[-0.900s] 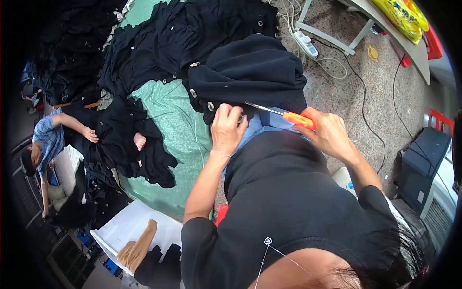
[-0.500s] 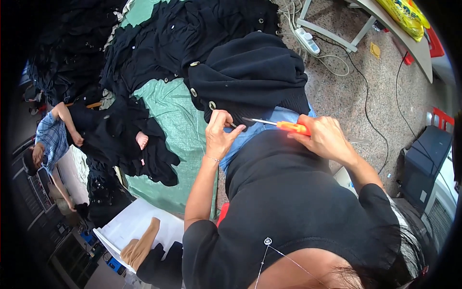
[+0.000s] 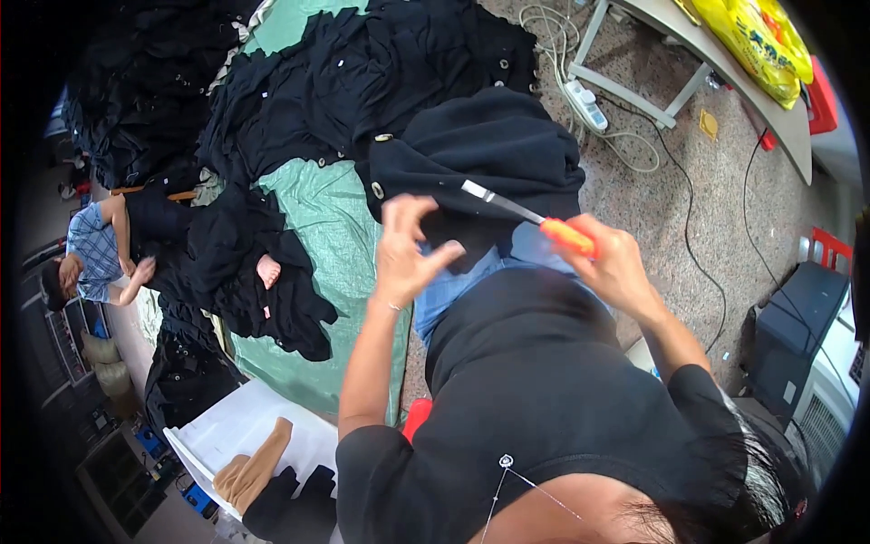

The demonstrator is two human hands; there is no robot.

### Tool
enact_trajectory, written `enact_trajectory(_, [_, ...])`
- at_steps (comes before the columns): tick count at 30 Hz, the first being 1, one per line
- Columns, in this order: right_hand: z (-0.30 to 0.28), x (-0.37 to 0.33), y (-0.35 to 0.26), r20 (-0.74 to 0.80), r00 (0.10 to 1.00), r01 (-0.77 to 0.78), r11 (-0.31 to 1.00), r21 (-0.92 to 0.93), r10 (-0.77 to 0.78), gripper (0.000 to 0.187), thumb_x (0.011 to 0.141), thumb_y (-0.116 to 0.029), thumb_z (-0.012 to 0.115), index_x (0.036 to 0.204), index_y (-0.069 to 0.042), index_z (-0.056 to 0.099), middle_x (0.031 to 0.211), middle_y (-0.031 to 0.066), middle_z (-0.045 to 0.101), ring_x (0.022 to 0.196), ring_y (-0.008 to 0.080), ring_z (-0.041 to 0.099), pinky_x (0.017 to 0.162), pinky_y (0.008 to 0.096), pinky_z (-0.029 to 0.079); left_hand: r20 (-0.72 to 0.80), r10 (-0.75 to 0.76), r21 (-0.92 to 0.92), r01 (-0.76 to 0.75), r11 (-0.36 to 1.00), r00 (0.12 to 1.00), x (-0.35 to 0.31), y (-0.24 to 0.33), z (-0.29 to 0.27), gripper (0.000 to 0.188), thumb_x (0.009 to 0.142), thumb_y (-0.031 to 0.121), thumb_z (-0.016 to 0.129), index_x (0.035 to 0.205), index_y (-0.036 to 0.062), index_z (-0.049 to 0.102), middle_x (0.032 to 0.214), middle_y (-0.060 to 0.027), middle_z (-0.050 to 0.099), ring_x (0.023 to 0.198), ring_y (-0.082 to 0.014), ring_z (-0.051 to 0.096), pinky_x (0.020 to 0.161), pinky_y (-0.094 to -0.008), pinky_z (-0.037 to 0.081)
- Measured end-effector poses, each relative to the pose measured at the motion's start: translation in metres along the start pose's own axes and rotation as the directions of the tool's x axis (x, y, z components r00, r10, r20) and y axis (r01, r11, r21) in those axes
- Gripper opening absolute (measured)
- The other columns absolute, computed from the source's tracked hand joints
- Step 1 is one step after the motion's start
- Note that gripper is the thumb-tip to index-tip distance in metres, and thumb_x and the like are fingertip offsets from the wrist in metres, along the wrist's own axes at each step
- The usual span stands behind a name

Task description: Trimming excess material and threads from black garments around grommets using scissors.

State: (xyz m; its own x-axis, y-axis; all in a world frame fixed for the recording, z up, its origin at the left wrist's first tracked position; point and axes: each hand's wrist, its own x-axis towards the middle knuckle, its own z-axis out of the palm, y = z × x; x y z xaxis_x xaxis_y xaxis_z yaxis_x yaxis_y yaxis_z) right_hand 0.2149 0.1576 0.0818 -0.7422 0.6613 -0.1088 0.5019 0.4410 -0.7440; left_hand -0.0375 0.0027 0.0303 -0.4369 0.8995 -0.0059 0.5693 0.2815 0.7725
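Note:
My right hand (image 3: pixel 613 267) is closed round the orange handle of a tool (image 3: pixel 569 237) with a narrow metal blade. The blade points up and left over a black knitted garment (image 3: pixel 489 150) and ends in a bright, flat tip; its exact kind I cannot make out. That garment lies bunched over my blue-jeaned knees, with pale round buttons (image 3: pixel 378 190) along its left side. My left hand (image 3: pixel 405 254) hovers at the garment's near left edge, thumb and fingers apart and slightly blurred, with nothing seen between them.
Heaped black garments (image 3: pixel 362 86) cover a green sheet (image 3: pixel 317 204). To the left another person in a checked shirt (image 3: pixel 92 238) handles black cloth. A power strip (image 3: pixel 586 104) and cables lie right of my knees, near a table (image 3: pixel 725 54) with a yellow bag (image 3: pixel 761 45).
My left hand's fingers have spread from a pinch at the garment's edge. The tool's blade has swung upward, away from that hand. The other person's hands have come together.

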Motion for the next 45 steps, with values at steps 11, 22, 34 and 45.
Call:
enact_trajectory(11, [-0.015,0.026,0.012,-0.278,0.952,-0.124,0.992,0.030,0.127,0.025,0.090,-0.022,0.072,0.104,-0.004,0.063,0.077,0.0164,0.066,0.070,0.0301,0.068,0.064,0.0361,0.050,0.004,-0.174,-0.001,0.174,0.985,0.985,0.066,-0.068,-0.043,0.026,0.063,0.002,0.072,0.088,0.0023,0.065,0.076,-0.0136,0.066,0.073,-0.0232,0.067,0.069,-0.0352,0.052])
enact_trajectory(22, [-0.012,0.088,-0.001,-0.335,0.936,-0.144,0.987,-0.073,0.112,0.024,0.092,-0.022,0.068,0.110,-0.006,0.064,0.077,0.0134,0.064,0.069,0.0247,0.066,0.066,0.0343,0.050,-0.749,0.539,0.574,0.784,0.237,0.385,-0.072,-0.124,-0.559,0.026,0.076,0.031,0.073,0.099,0.0186,0.074,0.097,-0.0107,0.073,0.092,-0.0350,0.068,0.079,-0.0455,0.053])
enact_trajectory(34, [0.044,0.134,-0.002,-0.277,0.961,-0.074,0.959,-0.274,-0.005,0.033,0.086,-0.016,0.072,0.115,-0.005,0.063,0.109,0.0180,0.058,0.097,0.0352,0.062,0.080,0.0418,0.051,-0.533,-0.085,0.530,0.410,0.743,0.842,0.100,-0.253,-0.216,0.035,0.076,0.005,0.058,0.110,0.0000,0.067,0.104,-0.0200,0.067,0.100,-0.0413,0.062,0.088,-0.0454,0.050])
enact_trajectory(45, [0.034,0.142,0.027,-0.247,0.901,-0.373,0.927,-0.020,0.357,0.047,0.090,-0.004,0.066,0.135,-0.011,0.055,0.105,0.0119,0.063,0.093,0.0202,0.064,0.083,0.0321,0.051,-0.413,-0.366,0.306,0.505,0.807,0.834,0.200,-0.362,0.049,0.012,0.085,0.010,0.061,0.097,0.0088,0.063,0.110,-0.0111,0.063,0.109,-0.0368,0.058,0.092,-0.0481,0.048])
